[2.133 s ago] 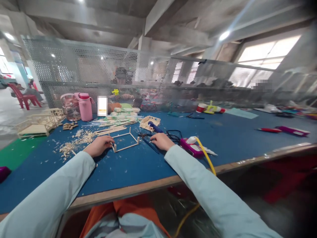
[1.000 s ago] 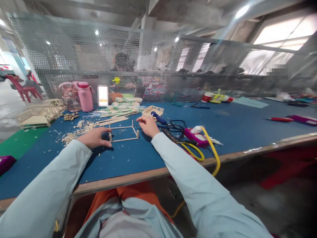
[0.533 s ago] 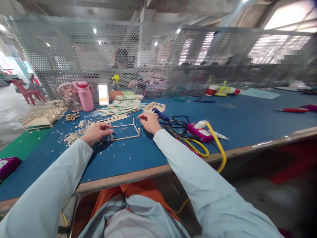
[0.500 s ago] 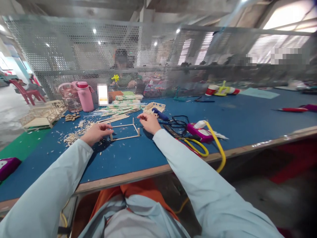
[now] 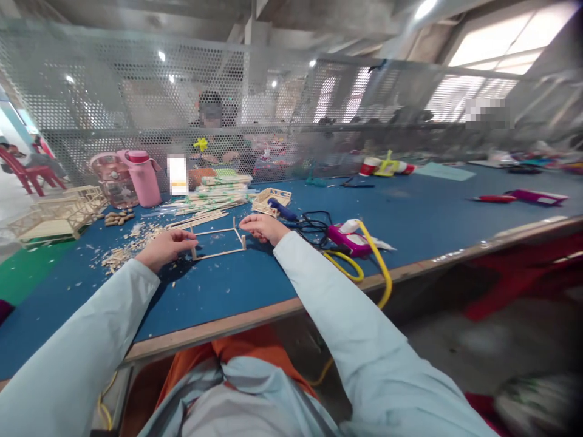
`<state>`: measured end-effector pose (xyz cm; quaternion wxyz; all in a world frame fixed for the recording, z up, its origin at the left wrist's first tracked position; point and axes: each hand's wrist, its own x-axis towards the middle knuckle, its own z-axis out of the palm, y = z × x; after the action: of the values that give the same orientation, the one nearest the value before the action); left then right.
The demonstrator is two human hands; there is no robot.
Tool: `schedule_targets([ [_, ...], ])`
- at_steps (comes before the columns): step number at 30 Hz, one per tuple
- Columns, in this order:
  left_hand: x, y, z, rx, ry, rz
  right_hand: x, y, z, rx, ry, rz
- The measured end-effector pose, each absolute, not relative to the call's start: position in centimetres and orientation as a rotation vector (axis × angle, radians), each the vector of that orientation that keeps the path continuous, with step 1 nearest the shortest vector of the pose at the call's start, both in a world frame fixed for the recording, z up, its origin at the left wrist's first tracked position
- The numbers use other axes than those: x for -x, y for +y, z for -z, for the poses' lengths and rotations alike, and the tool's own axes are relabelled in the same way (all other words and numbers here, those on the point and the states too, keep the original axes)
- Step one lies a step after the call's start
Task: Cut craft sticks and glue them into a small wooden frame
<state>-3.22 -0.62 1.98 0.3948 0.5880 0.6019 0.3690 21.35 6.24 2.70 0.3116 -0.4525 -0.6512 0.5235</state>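
Observation:
A small rectangular frame of thin wooden sticks (image 5: 217, 242) stands on the blue table (image 5: 237, 285) in front of me. My left hand (image 5: 163, 247) pinches the frame's left corner post. My right hand (image 5: 262, 227) is at the frame's far right corner, fingers curled together near its upright post; I cannot make out anything held in them. Both arms wear pale blue sleeves.
A blue glue gun (image 5: 282, 210), black cables (image 5: 314, 223), a pink tool (image 5: 346, 238) and a yellow hose (image 5: 378, 267) lie right of my right hand. Stick piles (image 5: 214, 197), wood chips (image 5: 127, 249), a pink bottle (image 5: 142, 178) and finished stick models (image 5: 50, 215) sit left. A mesh screen (image 5: 273, 121) backs the table, with a person behind it.
My right hand left the tools at the right and came up to the frame's far right corner. The left hand stayed on the left corner. The camera view shifted a little.

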Motion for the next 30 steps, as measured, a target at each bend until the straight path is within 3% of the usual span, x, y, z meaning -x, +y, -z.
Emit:
schedule_targets([
  [13,3.4,-0.4,-1.8,-1.493,1.502,-0.936,-21.4,6.4,-2.3,1.244,-1.836,-1.307],
  [21,3.6,-0.8,-2.1,-1.388,1.406,-0.984,-21.4,6.3,-2.5,1.122,-1.664,-1.436],
  [27,4.2,-0.1,-2.4,-1.315,1.454,-1.346,-21.6,7.2,-2.5,0.983,-1.368,-1.195],
  [30,4.6,0.2,-2.3,-1.541,1.685,-1.320,-21.5,7.6,-2.0,0.971,-1.397,-1.093],
])
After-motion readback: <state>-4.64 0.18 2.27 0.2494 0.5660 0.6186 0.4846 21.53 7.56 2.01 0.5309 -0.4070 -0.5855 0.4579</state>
